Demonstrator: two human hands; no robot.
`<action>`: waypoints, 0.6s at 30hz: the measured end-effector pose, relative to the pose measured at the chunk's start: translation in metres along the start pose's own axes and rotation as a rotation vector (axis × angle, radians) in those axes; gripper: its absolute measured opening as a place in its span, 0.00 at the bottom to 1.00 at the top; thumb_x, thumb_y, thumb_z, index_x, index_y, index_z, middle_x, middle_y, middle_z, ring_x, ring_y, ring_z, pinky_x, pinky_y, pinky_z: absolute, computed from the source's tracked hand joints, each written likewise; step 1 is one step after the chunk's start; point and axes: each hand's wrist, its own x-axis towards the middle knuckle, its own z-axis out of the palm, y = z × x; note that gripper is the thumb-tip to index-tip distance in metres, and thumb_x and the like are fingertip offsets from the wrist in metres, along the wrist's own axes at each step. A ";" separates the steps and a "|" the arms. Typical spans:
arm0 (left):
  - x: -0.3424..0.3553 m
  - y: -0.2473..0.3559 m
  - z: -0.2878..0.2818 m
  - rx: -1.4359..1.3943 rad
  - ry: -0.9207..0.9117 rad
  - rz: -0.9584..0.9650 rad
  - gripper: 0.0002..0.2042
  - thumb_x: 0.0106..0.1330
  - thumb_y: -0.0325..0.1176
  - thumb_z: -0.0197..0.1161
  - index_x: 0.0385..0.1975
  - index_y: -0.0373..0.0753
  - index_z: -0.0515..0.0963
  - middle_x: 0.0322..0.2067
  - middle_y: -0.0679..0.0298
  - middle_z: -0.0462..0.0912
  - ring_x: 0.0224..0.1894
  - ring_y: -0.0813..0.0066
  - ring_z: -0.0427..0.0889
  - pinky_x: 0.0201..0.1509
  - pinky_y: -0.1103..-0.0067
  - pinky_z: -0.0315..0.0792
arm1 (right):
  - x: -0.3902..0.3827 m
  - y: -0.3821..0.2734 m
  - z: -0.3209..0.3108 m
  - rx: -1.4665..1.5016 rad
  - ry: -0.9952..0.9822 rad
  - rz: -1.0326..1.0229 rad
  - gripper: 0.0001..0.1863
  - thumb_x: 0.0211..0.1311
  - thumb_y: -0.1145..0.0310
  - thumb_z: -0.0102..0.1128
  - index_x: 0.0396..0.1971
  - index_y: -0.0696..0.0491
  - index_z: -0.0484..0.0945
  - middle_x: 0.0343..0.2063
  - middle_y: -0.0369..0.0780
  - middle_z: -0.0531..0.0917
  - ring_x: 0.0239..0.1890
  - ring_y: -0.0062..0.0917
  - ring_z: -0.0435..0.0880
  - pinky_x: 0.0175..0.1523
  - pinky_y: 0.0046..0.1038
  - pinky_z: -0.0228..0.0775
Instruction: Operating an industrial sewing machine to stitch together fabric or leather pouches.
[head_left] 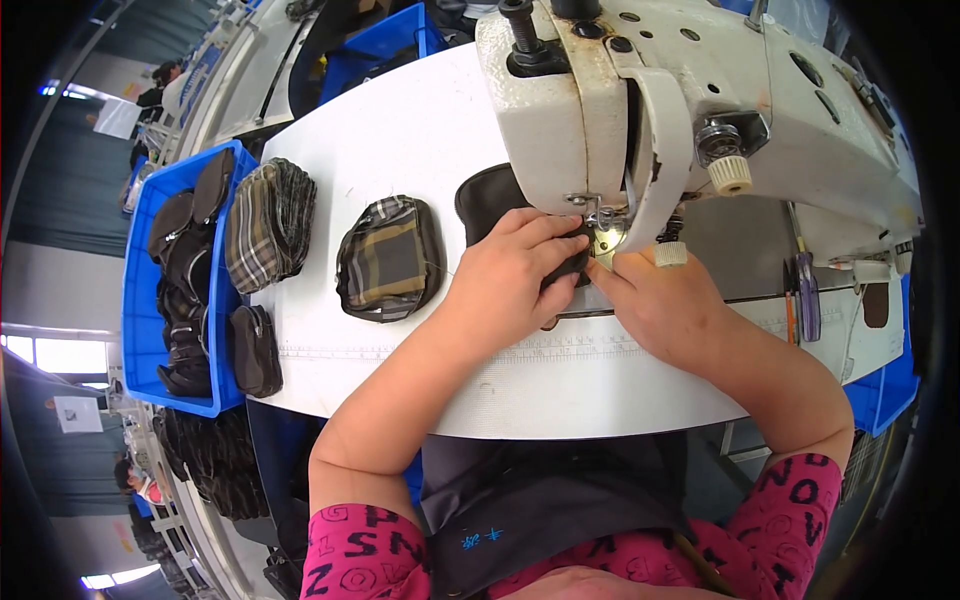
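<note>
My left hand (510,275) lies flat on a black fabric piece (490,200), pressing it onto the white sewing table (400,130) under the needle of a cream sewing machine (700,110). Its fingertips pinch the fabric's edge right at the presser foot (600,222). My right hand (660,300) rests on the table just right of the needle plate, with its fingers touching the same fabric edge from the other side. Much of the fabric is hidden beneath both hands.
A plaid pouch piece (388,258) lies left of my hands, and a stack of plaid pieces (268,222) sits farther left. A blue bin (140,300) holds several black pouches. A screwdriver (806,290) lies to the right. Other workers are at the far left.
</note>
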 end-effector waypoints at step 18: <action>0.000 -0.003 0.006 -0.015 0.038 0.138 0.15 0.52 0.28 0.73 0.42 0.40 0.88 0.45 0.66 0.84 0.50 0.65 0.81 0.53 0.68 0.74 | -0.008 0.004 0.001 0.068 -0.093 -0.071 0.17 0.57 0.72 0.62 0.47 0.58 0.84 0.29 0.37 0.80 0.32 0.32 0.84 0.37 0.35 0.74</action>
